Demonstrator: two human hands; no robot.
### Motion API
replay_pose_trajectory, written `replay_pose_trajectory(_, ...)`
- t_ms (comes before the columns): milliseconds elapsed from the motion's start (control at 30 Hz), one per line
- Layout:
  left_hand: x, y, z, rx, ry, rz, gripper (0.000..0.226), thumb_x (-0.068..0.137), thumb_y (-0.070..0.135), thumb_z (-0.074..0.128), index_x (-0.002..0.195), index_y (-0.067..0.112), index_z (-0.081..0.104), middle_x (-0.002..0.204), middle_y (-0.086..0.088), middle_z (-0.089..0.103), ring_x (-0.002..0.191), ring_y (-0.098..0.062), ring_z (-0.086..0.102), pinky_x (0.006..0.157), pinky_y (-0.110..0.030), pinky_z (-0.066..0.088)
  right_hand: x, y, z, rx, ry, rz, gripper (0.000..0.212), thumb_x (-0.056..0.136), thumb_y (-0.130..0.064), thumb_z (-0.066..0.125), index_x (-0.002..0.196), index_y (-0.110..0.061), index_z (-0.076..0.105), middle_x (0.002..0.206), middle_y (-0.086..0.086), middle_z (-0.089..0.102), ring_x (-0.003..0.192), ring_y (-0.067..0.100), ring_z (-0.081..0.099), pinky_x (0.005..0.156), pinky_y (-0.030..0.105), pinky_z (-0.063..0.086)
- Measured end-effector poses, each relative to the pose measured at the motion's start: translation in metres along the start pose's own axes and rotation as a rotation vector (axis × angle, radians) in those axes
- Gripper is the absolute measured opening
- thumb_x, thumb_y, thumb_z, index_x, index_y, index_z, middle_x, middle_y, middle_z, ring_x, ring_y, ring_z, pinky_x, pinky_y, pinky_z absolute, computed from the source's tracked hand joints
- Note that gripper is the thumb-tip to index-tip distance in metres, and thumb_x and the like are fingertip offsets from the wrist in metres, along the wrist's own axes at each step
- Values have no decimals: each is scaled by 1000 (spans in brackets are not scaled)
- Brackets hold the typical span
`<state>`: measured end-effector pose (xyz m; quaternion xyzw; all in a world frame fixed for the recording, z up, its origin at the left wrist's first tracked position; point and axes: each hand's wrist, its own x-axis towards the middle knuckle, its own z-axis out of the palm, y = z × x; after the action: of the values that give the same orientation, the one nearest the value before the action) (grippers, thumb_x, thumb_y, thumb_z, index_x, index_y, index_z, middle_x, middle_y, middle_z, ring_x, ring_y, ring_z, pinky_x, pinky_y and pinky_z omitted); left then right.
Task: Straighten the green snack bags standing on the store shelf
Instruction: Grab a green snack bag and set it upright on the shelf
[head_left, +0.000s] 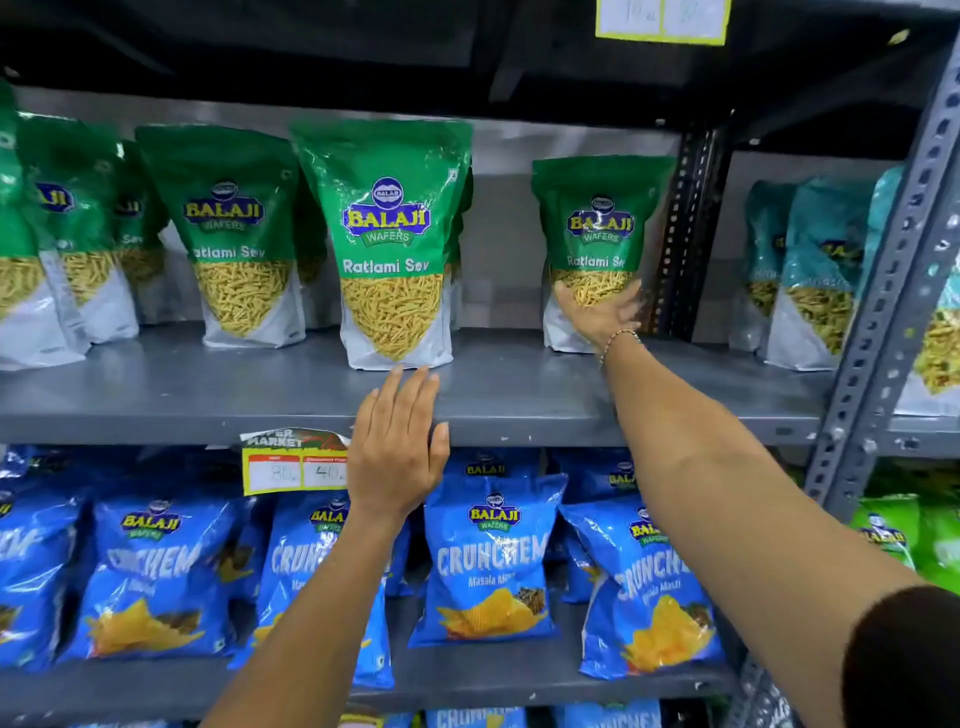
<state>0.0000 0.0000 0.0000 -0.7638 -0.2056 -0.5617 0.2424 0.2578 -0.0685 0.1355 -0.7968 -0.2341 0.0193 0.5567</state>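
Several green Ratlami Sev bags stand on the grey shelf (208, 400). The middle bag (387, 244) stands upright nearest the front edge. My left hand (397, 441) hovers just below its base, flat, fingers together, holding nothing. The rightmost green bag (597, 228) stands further back by the shelf post. My right hand (597, 312) rests flat against the lower front of that bag, fingers spread, with a bracelet on the wrist. More green bags (234, 228) line the left, some leaning.
A perforated metal post (883, 322) rises at the right, with teal bags (810, 270) beyond it. Blue Crunchem bags (488, 561) fill the shelf below. A yellow price tag (293, 462) hangs on the shelf edge. A gap lies between the middle and rightmost green bags.
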Motion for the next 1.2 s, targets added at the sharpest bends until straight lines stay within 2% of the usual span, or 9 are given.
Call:
replay_pose_trajectory(67, 0, -1, 3, 6, 60, -2, 48, 100, 28, 32, 131, 2, 58, 134, -13, 59, 127, -32, 52, 101, -43, 38, 2, -4, 6, 14, 8, -8, 133, 69, -66, 68, 148, -12, -24, 157, 20, -18, 145, 40, -16, 117, 52, -2)
replay_pose_trajectory(167, -5, -1, 11, 45, 162, 33, 47, 99, 28, 32, 130, 3, 58, 133, -12, 60, 128, -31, 51, 100, -43, 39, 3, -11, 13, -35, 65, 27, 134, 66, -66, 71, 151, -9, -16, 158, 22, -7, 146, 40, -3, 118, 57, 8)
replay_pose_trajectory(267, -3, -4, 15, 69, 177, 35, 48, 99, 29, 31, 130, 4, 58, 132, -12, 60, 128, -31, 51, 100, -42, 40, 3, -14, 13, -63, 99, 55, 125, 73, -54, 73, 151, -7, -12, 158, 23, -2, 146, 39, 4, 118, 56, 10)
replay_pose_trajectory(367, -4, -3, 17, 90, 195, 34, 48, 99, 29, 31, 130, 5, 58, 131, -11, 61, 127, -30, 51, 101, -41, 39, -2, -15, 12, -15, 78, 12, 111, 82, -41, 69, 151, -5, -10, 158, 24, -4, 146, 41, 2, 119, 53, 7)
replay_pose_trajectory(533, -6, -4, 18, 87, 209, 22, 48, 99, 30, 31, 134, 6, 54, 132, -11, 60, 129, -29, 49, 103, -41, 37, -9, -15, 5, -71, 79, 15, 108, 85, -39, 67, 151, -4, -10, 158, 24, -2, 146, 40, 4, 118, 50, 7)
replay_pose_trajectory(767, -4, -1, 12, 73, 160, -3, 48, 98, 28, 34, 134, 4, 55, 131, -12, 61, 127, -31, 52, 105, -41, 36, -21, -13, 2, -65, 115, 64, 122, 74, -41, 77, 151, -10, -13, 153, 18, 6, 143, 36, 12, 115, 46, 18)
replay_pose_trajectory(1000, -4, 2, 3, 39, 77, -21, 47, 100, 28, 33, 132, 3, 56, 132, -13, 60, 127, -32, 51, 106, -43, 35, -41, -8, -8, -86, 90, 68, 130, 71, -42, 79, 149, -10, -19, 154, 20, 0, 144, 40, 6, 115, 51, 18)
replay_pose_trajectory(1200, -3, 3, -1, 22, 29, -31, 47, 100, 27, 33, 133, 2, 55, 132, -14, 60, 129, -33, 48, 111, -43, 30, -59, -2, -22, -130, 126, 48, 130, 68, -45, 80, 150, -9, -14, 154, 20, 5, 143, 39, 12, 115, 49, 20)
